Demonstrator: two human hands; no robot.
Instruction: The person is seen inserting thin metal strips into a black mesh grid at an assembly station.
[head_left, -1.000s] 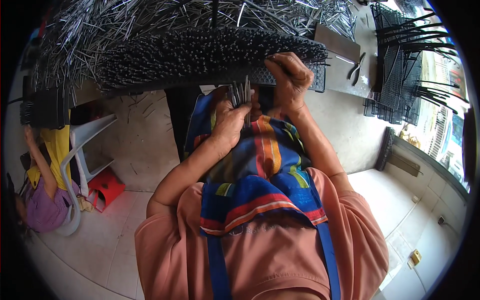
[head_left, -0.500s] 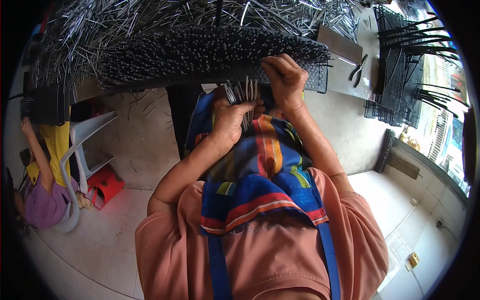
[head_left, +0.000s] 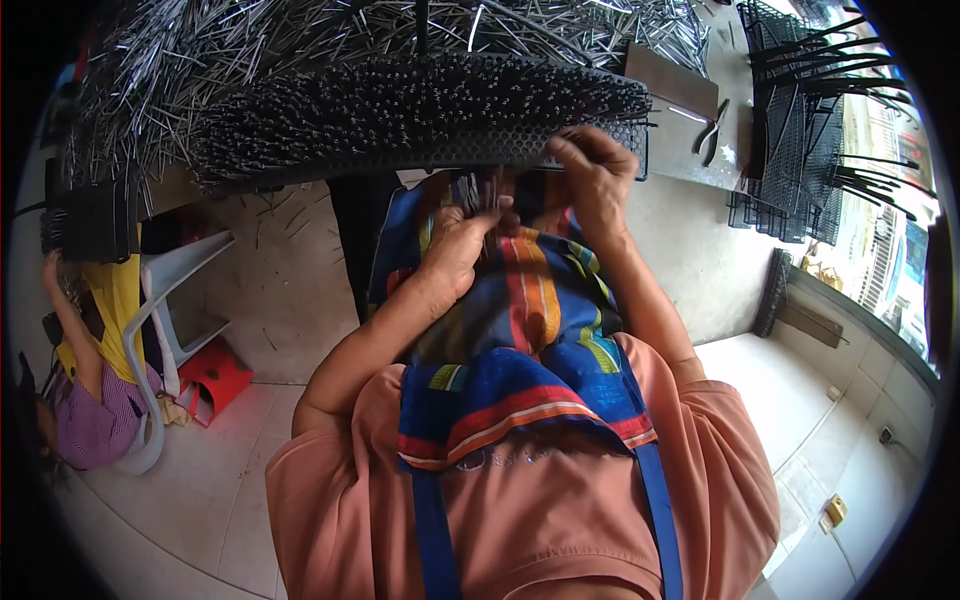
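My left hand [head_left: 458,243] is closed around a bundle of thin metal rods [head_left: 471,190], held over my lap just below the rack's near edge. Their tips are smeared by motion. To its right, my right hand [head_left: 604,186] is closed with fingers pinched together, in front of the right end of a long perforated black rack [head_left: 600,140]. Whatever may be in that pinch is too small and blurred to make out. Upright dark rods [head_left: 400,110] fill most of the rack's holes, while a strip along its near right side shows bare holes.
Loose metal rods [head_left: 210,60] lie heaped behind the rack. Pliers [head_left: 712,135] rest on the table beside a brown plate [head_left: 672,82]. Black wire racks [head_left: 800,140] stand at the right. Another person [head_left: 95,410] sits at far left near a red bag [head_left: 215,380].
My right hand has drawn back from the rack, moving right and slightly toward me. The left hand has stayed about in place with the rods, and the whole view has shifted a little.
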